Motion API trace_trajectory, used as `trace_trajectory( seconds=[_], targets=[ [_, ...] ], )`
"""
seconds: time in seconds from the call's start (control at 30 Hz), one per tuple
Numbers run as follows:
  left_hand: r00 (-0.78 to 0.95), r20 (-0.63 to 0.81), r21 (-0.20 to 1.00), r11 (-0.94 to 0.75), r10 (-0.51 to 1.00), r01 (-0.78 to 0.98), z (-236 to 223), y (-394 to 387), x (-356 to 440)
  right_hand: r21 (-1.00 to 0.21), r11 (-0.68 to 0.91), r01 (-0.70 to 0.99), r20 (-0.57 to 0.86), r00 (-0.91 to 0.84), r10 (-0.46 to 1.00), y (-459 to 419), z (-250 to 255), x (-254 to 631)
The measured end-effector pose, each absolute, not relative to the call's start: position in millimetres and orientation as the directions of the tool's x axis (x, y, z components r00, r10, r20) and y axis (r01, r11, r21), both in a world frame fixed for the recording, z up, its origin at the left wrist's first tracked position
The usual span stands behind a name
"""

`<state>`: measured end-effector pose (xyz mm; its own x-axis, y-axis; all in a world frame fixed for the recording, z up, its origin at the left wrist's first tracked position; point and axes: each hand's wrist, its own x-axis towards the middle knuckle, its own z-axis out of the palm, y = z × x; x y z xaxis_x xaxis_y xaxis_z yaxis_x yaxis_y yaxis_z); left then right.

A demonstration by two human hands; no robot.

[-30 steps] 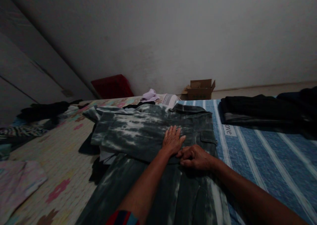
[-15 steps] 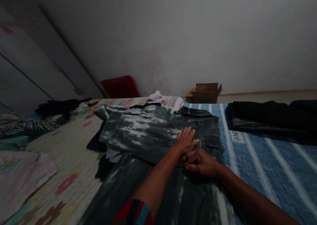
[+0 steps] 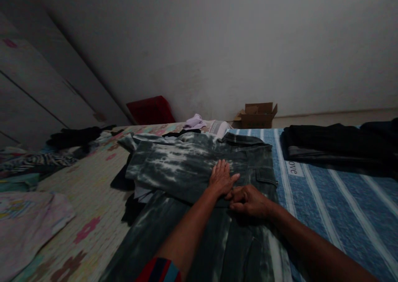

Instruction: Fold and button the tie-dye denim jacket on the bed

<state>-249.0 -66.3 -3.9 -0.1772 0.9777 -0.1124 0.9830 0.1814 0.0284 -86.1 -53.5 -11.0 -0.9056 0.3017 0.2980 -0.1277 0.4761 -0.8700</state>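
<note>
A grey tie-dyed denim garment (image 3: 186, 166) lies spread on the bed, its upper part folded over the lower part. My left hand (image 3: 221, 178) rests flat on the folded part with fingers stretched out. Right beside it, my right hand (image 3: 247, 201) is curled, its fingers pinching the edge of the fold. Both hands touch each other at the middle of the garment.
Dark folded clothes (image 3: 336, 143) lie at the right on the blue striped sheet (image 3: 336, 199). More clothes (image 3: 56, 149) are piled at the left on the floral sheet (image 3: 77, 199). A cardboard box (image 3: 256, 115) and a red cushion (image 3: 149, 110) stand by the wall.
Both hands have stayed on the fold of the denim garment, shifting only slightly as the camera moved. The garment has not visibly changed.
</note>
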Motion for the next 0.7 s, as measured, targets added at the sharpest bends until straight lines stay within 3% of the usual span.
trace_trajectory(
  seconds=[0.2,0.47,0.63,0.7],
  targets=[
    [-0.273,-0.125,0.050,0.281,0.954,0.959,9,-63,-235,-0.871,0.476,-0.126,0.307,-0.894,0.325,-54,-15,-89],
    [-0.019,-0.113,0.149,0.036,0.993,0.988,-2,-27,-223,-0.871,0.478,-0.116,0.306,-0.888,0.343,-55,-16,-91],
    [-0.265,-0.036,0.122,0.268,0.963,0.956,-7,-21,-219,-0.852,0.506,-0.130,0.336,-0.879,0.340,-53,-17,-92],
    [-0.260,-0.016,0.125,0.260,0.965,0.958,-5,-16,-215,-0.851,0.510,-0.125,0.335,-0.877,0.344,-52,-17,-92]
  ],
)
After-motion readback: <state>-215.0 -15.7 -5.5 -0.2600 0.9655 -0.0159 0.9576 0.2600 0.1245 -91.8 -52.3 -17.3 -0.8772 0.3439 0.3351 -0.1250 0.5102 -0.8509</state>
